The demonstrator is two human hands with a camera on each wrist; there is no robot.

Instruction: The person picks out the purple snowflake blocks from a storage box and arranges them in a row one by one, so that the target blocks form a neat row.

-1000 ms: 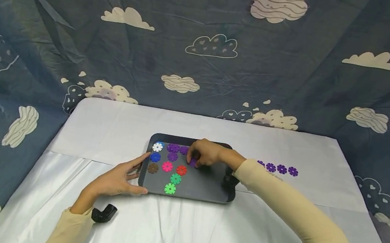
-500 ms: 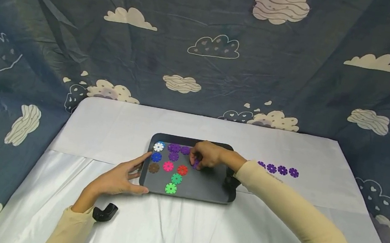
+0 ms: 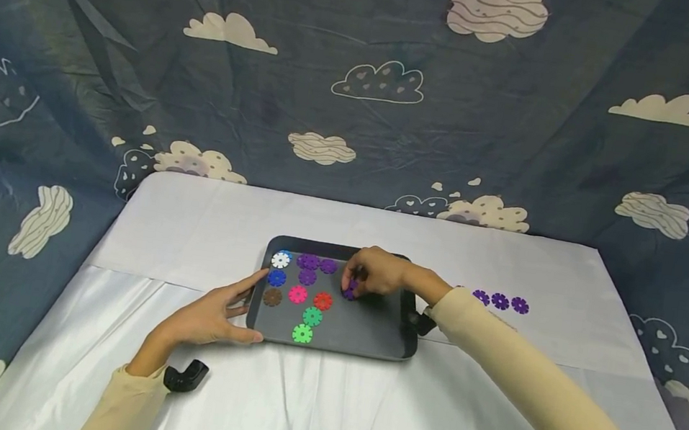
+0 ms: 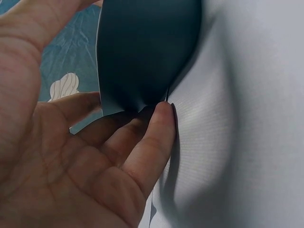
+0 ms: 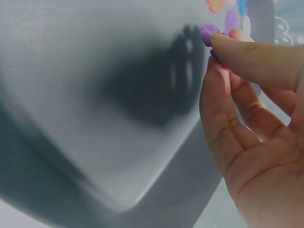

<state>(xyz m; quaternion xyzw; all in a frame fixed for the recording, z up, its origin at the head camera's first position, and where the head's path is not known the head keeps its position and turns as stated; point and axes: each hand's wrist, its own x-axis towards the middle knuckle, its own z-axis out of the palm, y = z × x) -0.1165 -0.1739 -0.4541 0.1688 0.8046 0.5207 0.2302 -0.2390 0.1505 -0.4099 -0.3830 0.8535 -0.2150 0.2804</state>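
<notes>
A dark grey tray lies on the white cloth. My left hand holds its near left corner, thumb at the front edge and fingers along the left side. In the left wrist view, the fingers touch the tray's wall. My right hand pinches a purple notched disc over the tray; the right wrist view shows that purple disc between thumb and fingers. Several purple discs lie to its left, with a pink disc and a red disc nearer.
The tray also bears white, blue, brown, teal and green discs. Right of it, a row of purple discs lies on the cloth, partly behind the right sleeve. A cloud-patterned curtain hangs behind.
My right hand has shifted slightly to the right with the purple disc in its fingers, and its sleeve covers more of the purple row. My left hand keeps its place on the tray.
</notes>
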